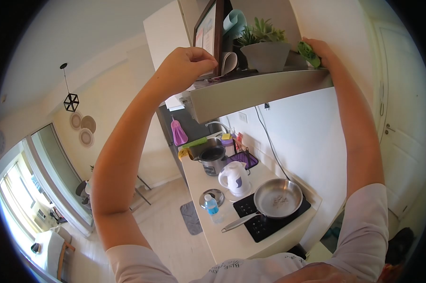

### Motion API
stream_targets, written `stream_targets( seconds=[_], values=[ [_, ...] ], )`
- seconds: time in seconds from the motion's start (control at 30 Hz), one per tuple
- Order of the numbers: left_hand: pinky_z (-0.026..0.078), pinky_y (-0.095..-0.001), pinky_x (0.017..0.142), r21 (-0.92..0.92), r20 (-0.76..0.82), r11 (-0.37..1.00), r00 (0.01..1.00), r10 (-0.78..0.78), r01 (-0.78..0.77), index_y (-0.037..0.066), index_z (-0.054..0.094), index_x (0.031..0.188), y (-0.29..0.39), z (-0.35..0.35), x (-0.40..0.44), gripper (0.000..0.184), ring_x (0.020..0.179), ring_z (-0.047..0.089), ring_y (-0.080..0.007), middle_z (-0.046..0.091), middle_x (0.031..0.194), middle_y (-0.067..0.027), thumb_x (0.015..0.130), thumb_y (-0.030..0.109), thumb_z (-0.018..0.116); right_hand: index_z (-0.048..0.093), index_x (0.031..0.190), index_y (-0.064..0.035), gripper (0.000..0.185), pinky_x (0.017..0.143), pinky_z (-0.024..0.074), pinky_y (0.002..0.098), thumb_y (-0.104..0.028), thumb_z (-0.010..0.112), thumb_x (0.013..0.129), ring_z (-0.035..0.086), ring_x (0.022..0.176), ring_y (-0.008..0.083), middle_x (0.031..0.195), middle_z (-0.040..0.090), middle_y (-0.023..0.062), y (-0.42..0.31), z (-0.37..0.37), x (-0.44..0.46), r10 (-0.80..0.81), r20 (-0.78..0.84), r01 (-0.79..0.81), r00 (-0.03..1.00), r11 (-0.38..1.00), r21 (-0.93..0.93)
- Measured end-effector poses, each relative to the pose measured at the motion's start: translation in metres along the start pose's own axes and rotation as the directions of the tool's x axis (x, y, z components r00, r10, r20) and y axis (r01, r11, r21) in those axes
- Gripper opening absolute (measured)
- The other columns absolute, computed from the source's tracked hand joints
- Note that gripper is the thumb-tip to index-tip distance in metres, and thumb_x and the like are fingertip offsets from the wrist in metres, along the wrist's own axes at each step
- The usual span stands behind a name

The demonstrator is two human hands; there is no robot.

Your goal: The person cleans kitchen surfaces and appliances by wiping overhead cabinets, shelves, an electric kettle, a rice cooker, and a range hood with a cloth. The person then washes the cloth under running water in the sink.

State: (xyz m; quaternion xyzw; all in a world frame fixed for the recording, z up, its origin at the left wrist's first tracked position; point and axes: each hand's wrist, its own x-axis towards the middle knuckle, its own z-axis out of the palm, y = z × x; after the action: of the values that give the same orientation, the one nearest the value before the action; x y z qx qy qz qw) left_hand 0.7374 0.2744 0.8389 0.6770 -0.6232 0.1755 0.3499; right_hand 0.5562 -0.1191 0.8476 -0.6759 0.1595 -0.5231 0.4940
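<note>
Up at a shelf over the counter (265, 89), my left hand (182, 70) is closed, with thumb and fingers pinched at the lower edge of a dark-framed picture (207, 35). The picture frame stands tilted on the shelf's left part. At the shelf's right end, my right hand (320, 48) grips a crumpled green cloth (308, 54) against the shelf top. Between my hands sits a grey planter (266, 57) with green succulents (264, 32). A rolled light-blue sheet (235, 23) and a curled white item (230, 62) lie between the frame and the planter.
Below, a steel frying pan (278, 199) sits on a black cooktop (256, 230). Beside it on the counter stand a white kettle (235, 179), a blue-labelled bottle (213, 207), a metal lid (212, 197) and a cooker pot (214, 162). A white door (401, 108) is at right.
</note>
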Motion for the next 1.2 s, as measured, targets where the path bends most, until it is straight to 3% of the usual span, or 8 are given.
stream_targets(
  seconds=[0.23, 0.37, 0.47, 0.53, 0.63, 0.77, 0.97, 1.2],
  values=[
    [0.04, -0.021, 0.075, 0.06, -0.021, 0.998, 1.0, 0.018, -0.016, 0.006, 0.068, 0.093, 0.005, -0.008, -0.008, 0.027, 0.081, 0.056, -0.0087, 0.065, 0.085, -0.0008, 0.085, 0.03, 0.06, 0.063, 0.092, -0.0052, 0.021, 0.052, 0.0484, 0.0318, -0.024, 0.054, 0.091, 0.06, 0.063, 0.0157, 0.08, 0.063, 0.0047, 0.009, -0.02, 0.02, 0.009, 0.049, -0.028, 0.999, 0.918, 0.396],
    [0.039, -0.0267, 0.076, -0.135, -0.083, 0.99, 0.996, 0.023, -0.035, 0.003, 0.06, 0.112, 0.008, 0.007, 0.014, 0.058, 0.089, 0.052, -0.0152, 0.06, 0.102, -0.0099, 0.074, 0.047, 0.069, 0.063, 0.093, -0.0052, 0.024, 0.063, 0.0495, 0.033, -0.027, 0.06, 0.085, 0.061, 0.071, 0.0173, 0.082, 0.064, 0.006, 0.009, -0.014, 0.016, 0.039, 0.138, -0.013, 0.99, 0.982, -0.189],
    [0.039, -0.032, 0.079, -0.219, 0.196, 0.958, 0.97, -0.143, 0.186, 0.003, 0.053, 0.122, 0.029, 0.023, 0.036, 0.078, 0.103, 0.048, -0.0234, 0.05, 0.121, -0.0154, 0.068, 0.056, 0.072, 0.064, 0.097, -0.0044, 0.032, 0.072, 0.048, 0.0322, -0.032, 0.065, 0.081, 0.06, 0.08, 0.0175, 0.089, 0.065, 0.0077, 0.001, 0.011, -0.001, -0.052, 0.117, 0.116, 0.992, 0.752, -0.649],
    [0.038, -0.0363, 0.085, -0.248, 0.265, 0.952, 0.958, -0.108, 0.176, 0.003, 0.052, 0.124, 0.044, 0.039, 0.05, 0.08, 0.112, 0.044, -0.0287, 0.045, 0.128, -0.0158, 0.069, 0.057, 0.071, 0.066, 0.098, -0.0036, 0.038, 0.078, 0.0462, 0.0311, -0.035, 0.068, 0.078, 0.06, 0.085, 0.0174, 0.095, 0.065, 0.0087, -0.002, 0.016, -0.009, -0.082, 0.129, 0.15, 0.988, 0.669, -0.727],
    [0.037, -0.0419, 0.09, -0.218, 0.305, 0.948, 0.939, -0.16, 0.233, 0.004, 0.051, 0.124, 0.06, 0.052, 0.063, 0.079, 0.12, 0.04, -0.0315, 0.044, 0.131, -0.0161, 0.068, 0.056, 0.073, 0.068, 0.098, -0.0041, 0.043, 0.079, 0.0455, 0.031, -0.041, 0.068, 0.076, 0.059, 0.088, 0.0188, 0.099, 0.065, 0.01, -0.013, 0.007, -0.017, 0.133, 0.319, 0.046, 0.939, 0.866, -0.497],
    [0.039, -0.0469, 0.089, -0.144, 0.325, 0.923, 0.898, -0.297, 0.358, 0.0, 0.041, 0.13, 0.07, 0.06, 0.079, 0.093, 0.119, 0.042, -0.0304, 0.045, 0.129, -0.0177, 0.062, 0.052, 0.079, 0.068, 0.101, -0.0075, 0.044, 0.083, 0.044, 0.0337, -0.044, 0.063, 0.078, 0.058, 0.092, 0.0221, 0.103, 0.064, 0.0121, -0.029, 0.013, -0.049, 0.114, 0.277, 0.2, 0.954, 0.448, -0.871],
    [0.043, -0.0443, 0.084, -0.15, -0.06, 0.889, 0.893, -0.446, 0.433, -0.006, 0.016, 0.135, 0.077, 0.074, 0.08, 0.123, 0.108, 0.051, -0.0278, 0.05, 0.12, -0.0197, 0.051, 0.05, 0.086, 0.068, 0.104, -0.0086, 0.041, 0.088, 0.041, 0.0337, -0.041, 0.056, 0.081, 0.057, 0.097, 0.0231, 0.108, 0.063, 0.0124, -0.046, 0.033, -0.088, 0.101, 0.346, 0.286, 0.933, 0.377, -0.881],
    [0.04, -0.0316, 0.09, -0.21, 0.123, 0.938, 0.959, -0.254, 0.275, -0.001, 0.042, 0.127, 0.07, 0.069, 0.093, 0.09, 0.107, 0.053, -0.0237, 0.055, 0.117, -0.0131, 0.06, 0.045, 0.081, 0.066, 0.11, -0.0118, 0.042, 0.09, 0.0405, 0.034, -0.041, 0.054, 0.082, 0.057, 0.102, 0.0239, 0.113, 0.062, 0.0105, -0.059, 0.066, -0.113, 0.112, 0.431, 0.337, 0.895, 0.464, -0.819]
  ],
)
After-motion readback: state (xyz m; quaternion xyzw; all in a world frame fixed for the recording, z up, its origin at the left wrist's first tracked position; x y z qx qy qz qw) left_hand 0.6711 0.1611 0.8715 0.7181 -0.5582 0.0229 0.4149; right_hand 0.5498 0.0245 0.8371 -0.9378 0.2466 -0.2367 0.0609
